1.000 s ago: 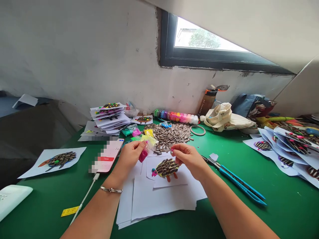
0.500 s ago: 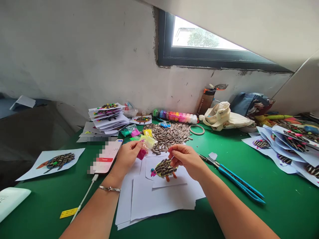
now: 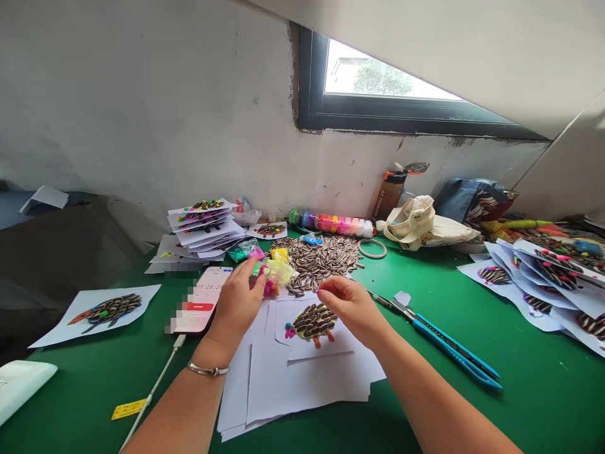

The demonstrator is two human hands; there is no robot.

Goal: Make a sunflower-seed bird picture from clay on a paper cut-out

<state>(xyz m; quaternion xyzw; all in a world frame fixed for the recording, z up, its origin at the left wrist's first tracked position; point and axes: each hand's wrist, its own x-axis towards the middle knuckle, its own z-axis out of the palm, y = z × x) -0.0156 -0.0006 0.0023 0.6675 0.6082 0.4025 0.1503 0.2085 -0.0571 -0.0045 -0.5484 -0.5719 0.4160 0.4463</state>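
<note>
My left hand (image 3: 242, 297) is over the bagged modelling clay, its fingers apart and touching or just beside a magenta clay packet (image 3: 270, 289). My right hand (image 3: 347, 306) is closed in a pinch, with a tiny pink bit of clay (image 3: 320, 292) showing at the fingertips. Below lies a picture of a bird (image 3: 312, 325) on white paper, its body covered with sunflower seeds, with a pink beak, a teal head piece and orange legs. Loose white sheets (image 3: 307, 384) lie under it. Yellow clay (image 3: 280, 255) and green clay (image 3: 243, 251) in bags lie nearby.
Behind the hands is a heap of sunflower seeds (image 3: 326, 258). A blue tweezers-like tool (image 3: 454, 347) lies right, a phone (image 3: 205, 299) with a cable left. Stacked seed pictures (image 3: 208, 230), a tape roll (image 3: 372, 248), a bottle (image 3: 390, 195) and a cloth bag (image 3: 416, 224) stand around.
My left hand has gone from pinching the magenta clay packet to having its fingers apart over the bags. My right hand stays above the bird picture, still pinched.
</note>
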